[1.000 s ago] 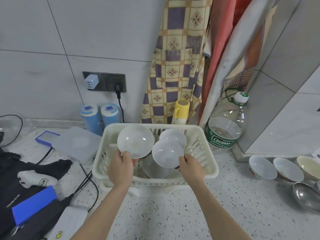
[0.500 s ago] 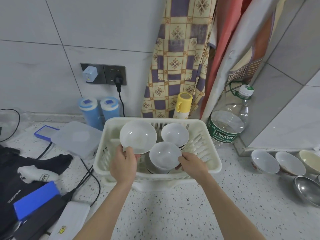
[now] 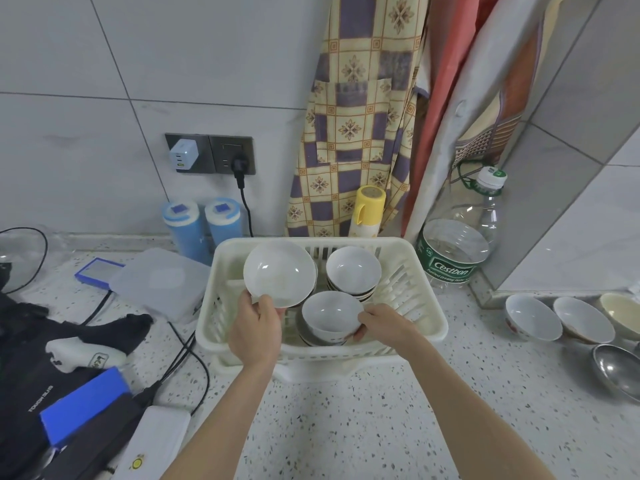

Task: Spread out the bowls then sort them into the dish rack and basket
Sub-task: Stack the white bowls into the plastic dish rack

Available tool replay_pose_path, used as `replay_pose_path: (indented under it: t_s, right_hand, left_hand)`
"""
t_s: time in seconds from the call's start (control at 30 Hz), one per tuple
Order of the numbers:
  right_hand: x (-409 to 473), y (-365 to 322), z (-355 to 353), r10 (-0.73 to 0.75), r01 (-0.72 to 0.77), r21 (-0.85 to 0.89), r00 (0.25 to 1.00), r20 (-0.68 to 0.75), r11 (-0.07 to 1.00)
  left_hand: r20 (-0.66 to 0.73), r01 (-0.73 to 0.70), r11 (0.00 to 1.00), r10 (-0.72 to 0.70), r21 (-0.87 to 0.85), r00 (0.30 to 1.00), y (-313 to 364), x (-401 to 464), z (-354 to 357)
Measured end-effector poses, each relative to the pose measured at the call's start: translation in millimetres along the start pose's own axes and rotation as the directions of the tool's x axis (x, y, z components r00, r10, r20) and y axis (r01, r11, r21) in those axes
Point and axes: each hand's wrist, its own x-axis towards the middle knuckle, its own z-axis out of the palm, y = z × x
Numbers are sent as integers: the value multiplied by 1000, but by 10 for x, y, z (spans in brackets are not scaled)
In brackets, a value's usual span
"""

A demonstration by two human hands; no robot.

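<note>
The big water bottle (image 3: 457, 244) at the far right has a green label. It says "Cestbon" in white letters. A smaller line under that word is too blurry to read. The black bag (image 3: 31, 386) at the near left has small white letters on it, turned sideways, too small to make out. No other words or numbers can be read.

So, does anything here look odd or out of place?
Slightly: the left hand holds a bowl tipped on edge over the rack, and cables lie on the counter near it. Nothing looks spilled or broken.
</note>
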Motion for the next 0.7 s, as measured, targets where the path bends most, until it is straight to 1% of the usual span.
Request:
replay_pose_path:
  t_s: [0.2,0.33,0.53,0.7]
  right_hand:
    - [18,-27,3,-16,15,25,999,42,1000]
    - [51,-57,18,-24,22,31,999,41,999]
    - [69,-93,87,-38,39,-67,999,25,997]
    - [90,-81,97,-16,12,-171,1000,-22,985]
  left_hand:
    - [6,-8,1000,8,-15,1000,-2,-10,-7]
    - [-13,-16,999,16,-27,1000,4,-26,-7]
    - [9,-16,1000,16,5,1000,-18,-14,3]
    - [8,-28,999,27,19,1000,-30,-8,3]
